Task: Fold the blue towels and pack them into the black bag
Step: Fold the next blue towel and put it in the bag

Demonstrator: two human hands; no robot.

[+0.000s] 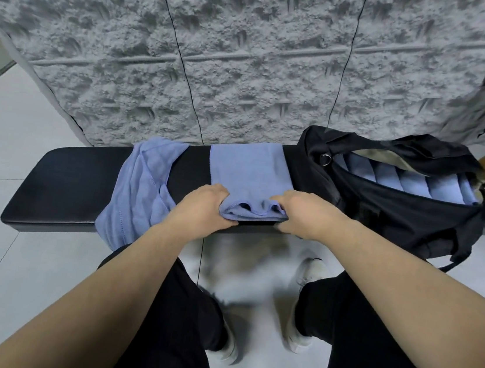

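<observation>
With our left hand [205,203] and right hand [300,212] each pinching the near edge of the blue towel [249,169] on the bench [76,181], we are mid-fold; next we carry that edge away from us, toward the far edge, beside the black bag [384,213].

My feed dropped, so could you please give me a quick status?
Both hands grip towel near edge. Bag open, part packed. One towel waiting.

The single head view looks steeply down and forward, close over a black bench [60,189] against a grey wall [221,43].
</observation>
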